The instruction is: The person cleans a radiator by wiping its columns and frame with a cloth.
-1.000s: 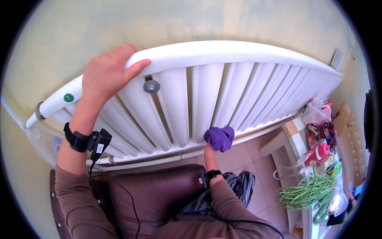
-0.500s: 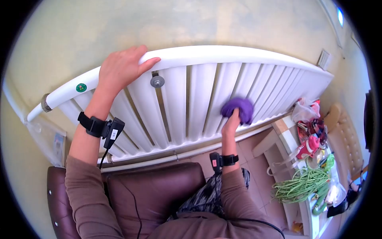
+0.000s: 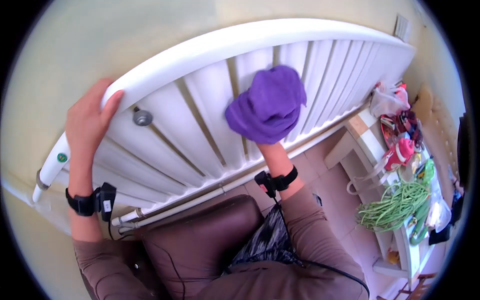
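Note:
A long white radiator [image 3: 210, 90] with vertical slats and a curved top rail runs along the wall. My left hand [image 3: 91, 117] is wrapped over the top rail near its left end, the thumb on the front side. A bunched purple cloth [image 3: 270, 106] lies against the middle slats. My right hand [image 3: 270, 147] is behind or under the cloth and holds it; its fingers are hidden by the fabric. Between my hands, a round metal bolt [image 3: 142, 117] sits on the slats, closer to my left hand.
Below the radiator are white pipes [image 3: 200, 200] and a brown leather seat [image 3: 205, 235]. At the right a white table [image 3: 364, 131] bears green long beans [image 3: 395, 206], a pink bottle [image 3: 401, 151] and plastic bags [image 3: 388, 100]. Cables hang from both wristbands.
My right hand has carried the purple cloth up the slats, and the cloth now covers the fingers. My left hand remains on the rail. The camera view has shifted.

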Motion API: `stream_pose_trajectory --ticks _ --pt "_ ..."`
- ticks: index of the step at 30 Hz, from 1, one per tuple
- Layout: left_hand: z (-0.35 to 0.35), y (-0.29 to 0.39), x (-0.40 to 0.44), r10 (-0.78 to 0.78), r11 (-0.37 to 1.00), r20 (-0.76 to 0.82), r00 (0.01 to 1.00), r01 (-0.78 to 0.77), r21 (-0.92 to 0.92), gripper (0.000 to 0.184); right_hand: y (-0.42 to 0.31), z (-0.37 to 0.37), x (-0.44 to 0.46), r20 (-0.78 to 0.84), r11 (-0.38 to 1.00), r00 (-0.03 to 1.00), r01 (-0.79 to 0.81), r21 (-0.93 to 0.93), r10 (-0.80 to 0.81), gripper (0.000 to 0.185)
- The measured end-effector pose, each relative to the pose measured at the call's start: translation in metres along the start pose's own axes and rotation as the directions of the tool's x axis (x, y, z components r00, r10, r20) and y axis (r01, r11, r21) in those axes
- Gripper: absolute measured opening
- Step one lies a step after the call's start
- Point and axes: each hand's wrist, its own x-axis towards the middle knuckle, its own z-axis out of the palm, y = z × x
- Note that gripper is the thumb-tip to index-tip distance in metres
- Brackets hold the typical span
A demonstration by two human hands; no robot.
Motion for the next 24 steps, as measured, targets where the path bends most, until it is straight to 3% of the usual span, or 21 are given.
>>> stream_pose_trajectory --ticks 1,4,6,7,9,11,13,15,17,18,19,20,21,22,24 --pt "0.001 -0.001 0.000 -0.015 1.000 0.009 1.000 0.015 0.003 0.034 0.009 0.001 -0.014 0.015 0.974 0.989 -0.149 0.171 0.148 0.063" --pt "0.002 -0.005 0.000 -0.034 0.999 0.029 0.999 0.033 0.004 0.033 0.040 -0.007 -0.064 0.064 0.943 0.969 -0.248 0.222 0.240 0.058" --pt "0.003 -0.005 0.000 -0.033 0.999 0.045 0.998 0.033 0.001 0.033 0.065 -0.012 -0.103 0.158 0.953 0.943 -0.301 0.028 0.293 0.056" --pt "0.002 -0.003 0.000 -0.029 1.000 0.042 0.999 0.030 -0.009 0.033 0.061 -0.016 -0.105 0.155 0.951 0.941 -0.308 0.037 0.299 0.056" --pt "0.001 -0.004 0.001 -0.018 1.000 0.046 0.999 0.018 -0.009 0.033 0.051 -0.025 -0.108 0.043 0.972 0.976 -0.209 -0.104 0.215 0.054" --pt "0.002 -0.007 0.001 0.012 1.000 0.025 1.000 -0.012 0.008 0.033 0.064 -0.029 -0.131 -0.045 0.880 0.969 -0.240 -0.409 0.243 0.056" --pt "0.001 -0.006 0.001 0.002 1.000 0.041 0.999 -0.002 0.011 0.032 0.117 -0.020 -0.181 -0.228 0.764 0.846 -0.534 -0.363 0.483 0.051" --pt "0.001 -0.004 0.002 -0.015 1.000 0.036 0.999 0.015 0.008 0.031 0.129 -0.026 -0.204 -0.284 0.768 0.756 -0.634 -0.094 0.589 0.032" --pt "0.000 -0.004 0.001 -0.032 0.999 0.051 0.998 0.032 -0.001 0.030 0.139 -0.028 -0.217 -0.239 0.669 0.722 -0.692 -0.272 0.650 0.033" --pt "0.000 -0.004 0.000 -0.037 0.999 0.031 0.999 0.037 -0.008 0.030 0.145 -0.031 -0.213 -0.242 0.682 0.735 -0.678 -0.275 0.634 0.033" --pt "0.001 -0.004 0.000 -0.023 1.000 0.022 0.999 0.023 -0.013 0.030 0.147 -0.034 -0.205 -0.281 0.538 0.511 -0.843 0.021 0.812 0.035" --pt "0.001 -0.004 0.001 -0.008 1.000 0.012 1.000 0.009 -0.017 0.030 0.147 -0.036 -0.195 -0.228 0.322 0.258 -0.892 0.317 0.939 0.037" --pt "0.000 -0.004 0.001 0.003 1.000 -0.003 1.000 -0.003 0.000 0.031 0.109 -0.046 -0.143 -0.125 0.030 -0.055 -0.804 0.594 0.991 0.040" --pt "-0.001 -0.002 0.001 -0.001 1.000 -0.014 1.000 0.001 -0.009 0.031 0.106 -0.049 -0.126 -0.133 0.044 -0.043 -0.806 0.591 0.990 0.040" --pt "-0.002 0.001 0.001 0.011 1.000 0.000 1.000 -0.011 -0.014 0.032 0.104 -0.054 -0.099 -0.104 0.037 -0.065 -0.651 0.758 0.992 0.046"
